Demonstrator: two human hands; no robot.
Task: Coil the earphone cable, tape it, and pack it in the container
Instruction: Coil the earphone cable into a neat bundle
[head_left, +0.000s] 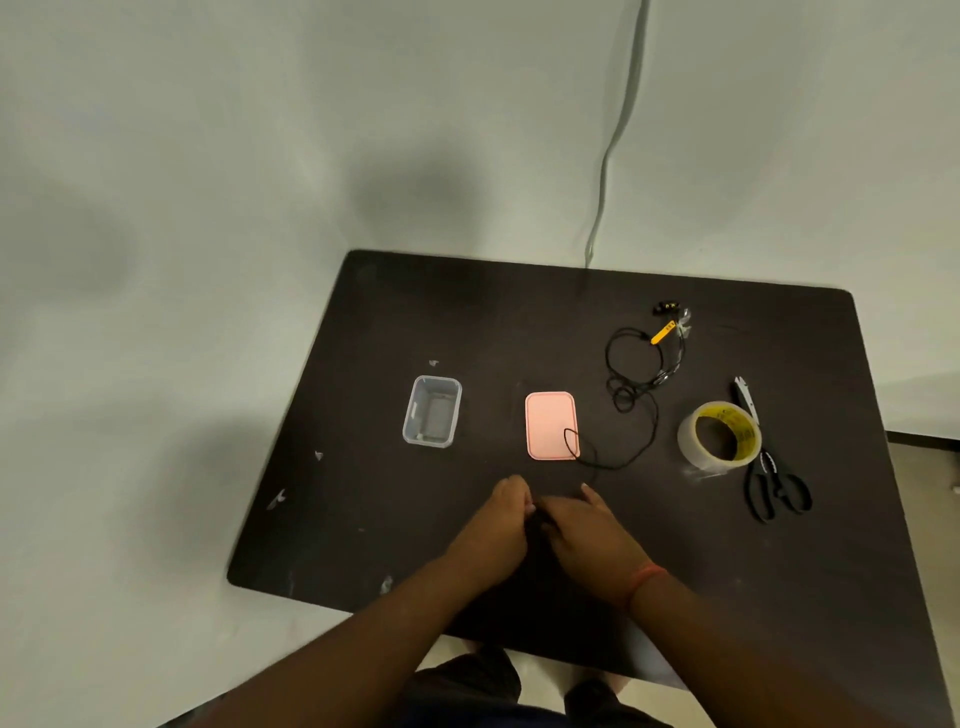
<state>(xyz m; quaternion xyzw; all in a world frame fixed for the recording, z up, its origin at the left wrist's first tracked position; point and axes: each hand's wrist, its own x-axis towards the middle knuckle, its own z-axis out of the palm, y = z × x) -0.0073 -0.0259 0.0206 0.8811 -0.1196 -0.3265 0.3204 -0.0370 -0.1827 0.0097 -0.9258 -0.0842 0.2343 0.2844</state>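
A black earphone cable (636, 384) lies in loose loops at the back right of the dark table (363, 519), with a yellow tag near its earbuds. One strand runs forward over the corner of the pink lid (548, 423) toward my hands. My left hand (501, 522) and my right hand (587, 525) meet near the table's front, fingers pinched together on the cable's near end. The clear container (432, 411) stands open and empty, left of the lid. A roll of clear tape (719, 431) sits to the right.
Black-handled scissors (769, 467) lie just right of the tape roll. Small scraps of tape dot the table's left side. A grey cord (610, 156) runs down the wall behind the table. The floor and my feet show below the front edge.
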